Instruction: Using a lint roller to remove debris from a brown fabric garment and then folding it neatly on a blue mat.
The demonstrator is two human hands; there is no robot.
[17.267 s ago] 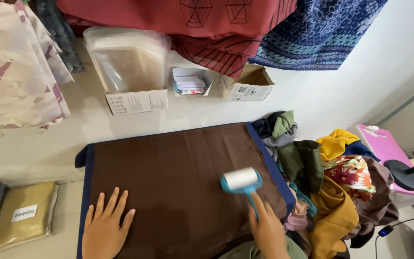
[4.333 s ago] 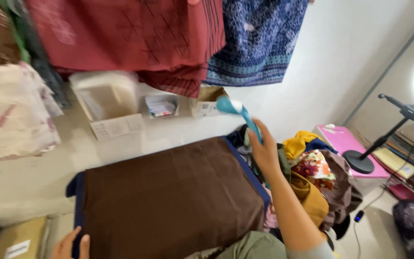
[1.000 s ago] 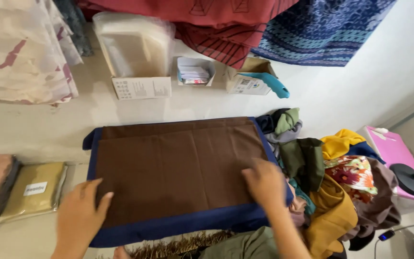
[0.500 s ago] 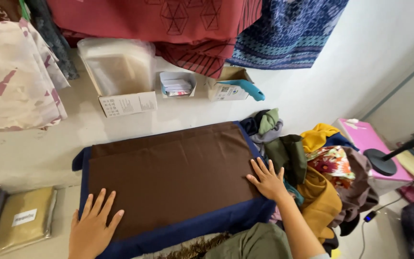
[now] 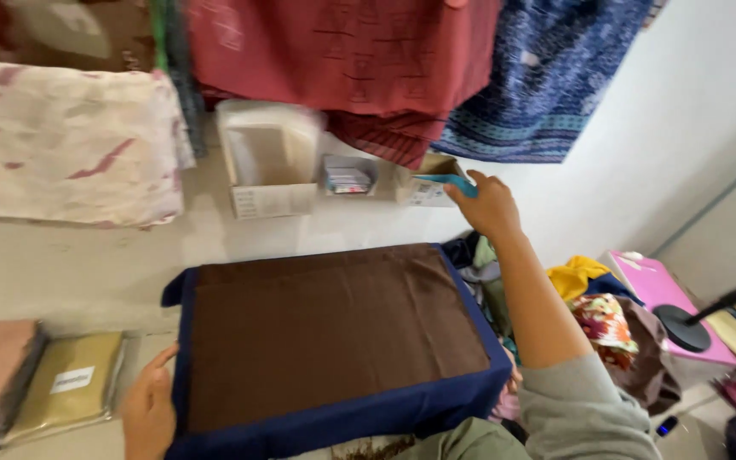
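A folded brown cloth [image 5: 334, 332] with a dark blue border [image 5: 342, 422] lies flat in front of me. My left hand [image 5: 151, 409] rests against its left edge, fingers loose, holding nothing. My right hand [image 5: 491, 204] is stretched out past the cloth's far right corner to a small cardboard box [image 5: 423, 183] by the wall. Its fingers are closed on the blue handle of a lint roller [image 5: 446, 181]; the roller's head is hidden in the box.
Along the wall stand a box of clear bags [image 5: 270, 162] and a small tray of cards [image 5: 347, 175]. Patterned fabrics [image 5: 342, 60] hang above. Packaged cloths [image 5: 70, 388] lie at left. A heap of clothes [image 5: 598, 315] and a lamp stand [image 5: 683, 328] are at right.
My right hand left the cloth's right edge and reached up to the roller handle in the box. My left hand slid from the cloth's top to its left edge.
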